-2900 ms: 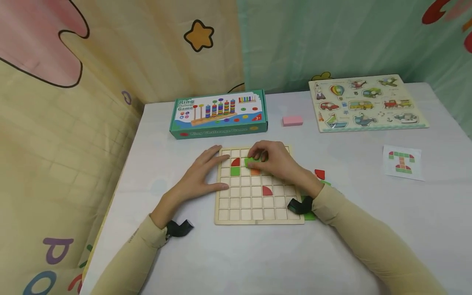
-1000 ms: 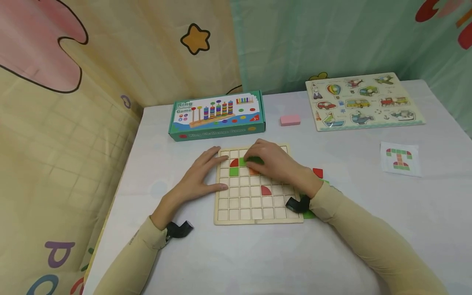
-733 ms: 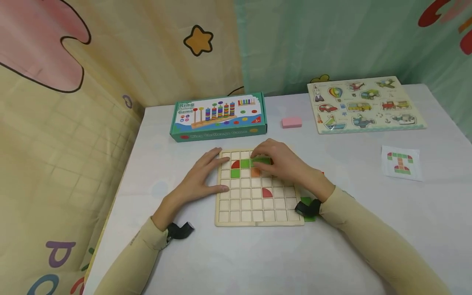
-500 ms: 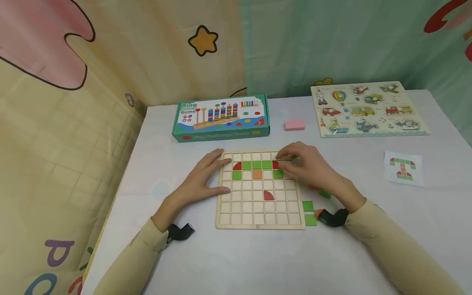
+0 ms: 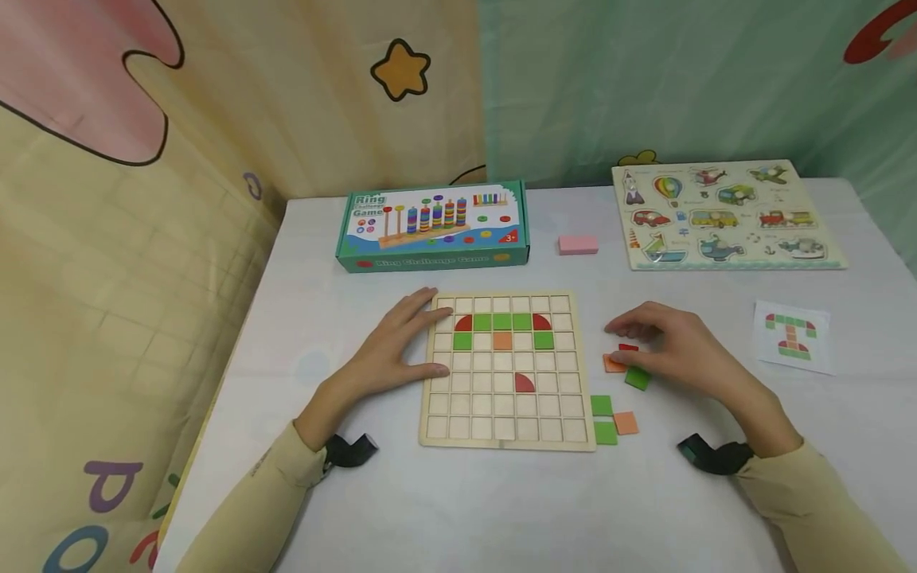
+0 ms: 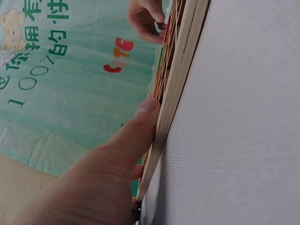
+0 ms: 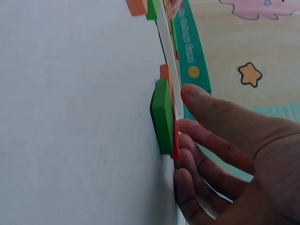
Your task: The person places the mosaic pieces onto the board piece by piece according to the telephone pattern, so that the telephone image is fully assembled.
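A wooden grid board (image 5: 506,445) lies on the table. Red quarter-circles (image 5: 525,383), green squares (image 5: 483,322) and an orange square (image 5: 503,341) sit in its cells. My left hand (image 5: 387,344) rests at the board's left edge, thumb and fingers spread; in the left wrist view the thumb (image 6: 133,133) touches the side. Right of the board, my right hand (image 5: 680,350) hovers over a loose green tile (image 5: 636,380), an orange tile (image 5: 611,364) and a red piece (image 5: 627,348). The right wrist view shows its thumb (image 7: 220,110) and fingers apart, beside the pieces, gripping nothing.
Two green tiles (image 5: 602,406) and an orange tile (image 5: 626,422) lie by the board's lower right corner. Behind stand a Ring Challenge Game box (image 5: 433,263), a pink block (image 5: 578,245) and a vehicle puzzle (image 5: 723,263). A pattern card (image 5: 794,362) lies at right.
My right hand has left the green tiles in the upper row, passed the red quarter-circle at their right end, and moved right to the loose pieces. My left hand has stayed put.
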`<move>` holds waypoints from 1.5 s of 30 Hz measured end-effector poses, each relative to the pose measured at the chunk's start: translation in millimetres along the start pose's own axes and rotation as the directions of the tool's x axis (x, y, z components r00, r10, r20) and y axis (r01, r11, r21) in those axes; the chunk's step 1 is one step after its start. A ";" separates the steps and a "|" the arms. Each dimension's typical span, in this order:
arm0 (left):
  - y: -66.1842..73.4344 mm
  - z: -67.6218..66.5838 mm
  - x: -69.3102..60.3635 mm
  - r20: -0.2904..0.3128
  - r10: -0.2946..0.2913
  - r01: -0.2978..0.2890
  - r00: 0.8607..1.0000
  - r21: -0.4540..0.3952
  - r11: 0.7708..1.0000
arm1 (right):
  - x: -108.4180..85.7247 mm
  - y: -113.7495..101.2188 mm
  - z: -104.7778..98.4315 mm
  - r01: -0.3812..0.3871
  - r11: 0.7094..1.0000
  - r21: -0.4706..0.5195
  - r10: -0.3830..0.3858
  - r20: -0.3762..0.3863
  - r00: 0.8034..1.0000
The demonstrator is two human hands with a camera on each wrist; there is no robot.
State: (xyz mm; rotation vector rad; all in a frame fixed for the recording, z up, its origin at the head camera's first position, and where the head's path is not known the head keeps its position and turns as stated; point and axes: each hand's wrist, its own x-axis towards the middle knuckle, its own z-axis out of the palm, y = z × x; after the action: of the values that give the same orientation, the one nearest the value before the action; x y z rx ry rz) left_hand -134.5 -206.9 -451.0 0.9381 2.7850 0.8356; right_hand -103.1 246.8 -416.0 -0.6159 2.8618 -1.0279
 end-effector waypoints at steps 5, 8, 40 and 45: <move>-0.9 1.2 0.8 0.006 -0.008 0.008 1.000 -0.001 1.000 | -5.5 2.5 -6.3 0.017 1.000 -0.023 -0.017 0.027 1.000; -1.5 2.0 1.4 0.002 -0.003 0.003 1.000 -0.002 1.000 | -6.2 2.0 -7.0 0.039 0.999 -0.034 -0.038 0.019 0.999; -0.2 1.5 -0.6 -0.003 -0.010 0.010 1.000 0.010 1.000 | 42.5 -102.1 61.0 -0.036 0.973 0.228 0.025 0.050 0.998; 0.6 -1.1 -0.4 0.009 -0.011 0.011 1.000 0.003 1.000 | 46.6 -113.1 88.5 -0.004 0.944 0.330 -0.017 0.061 0.998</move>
State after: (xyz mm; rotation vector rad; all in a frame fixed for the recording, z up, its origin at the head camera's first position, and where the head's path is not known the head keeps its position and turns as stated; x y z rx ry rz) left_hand -134.1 -207.3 -449.8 0.9237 2.7819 0.8238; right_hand -91.3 96.4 -410.5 -0.6154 2.5476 -1.4189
